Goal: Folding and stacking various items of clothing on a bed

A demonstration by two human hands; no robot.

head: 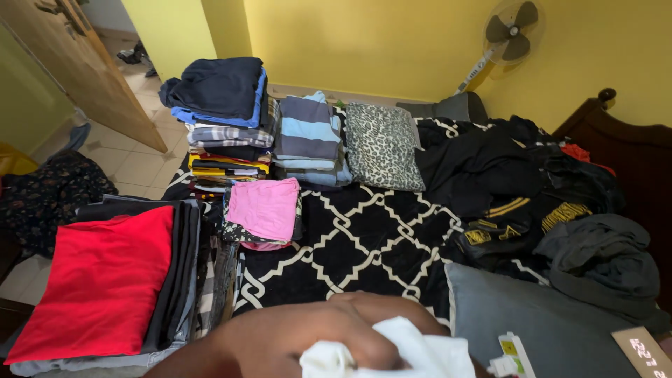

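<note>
Hand [308,339] clutching white cloth [399,353] over patterned bedspread [364,238], yellow walls [364,42] behind

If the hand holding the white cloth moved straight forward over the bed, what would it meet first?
The hand with the white cloth would probably first cross the bare black-and-white blanket, then reach the leopard-print pillow. Depth is unclear. Which hand it is cannot be told.

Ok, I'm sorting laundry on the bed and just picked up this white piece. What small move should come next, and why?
Probably lift the white cloth forward and spread it over the bare patterned blanket. It sits bunched in the hand at the frame's bottom edge, and the folded stacks already fill the left side.
</note>
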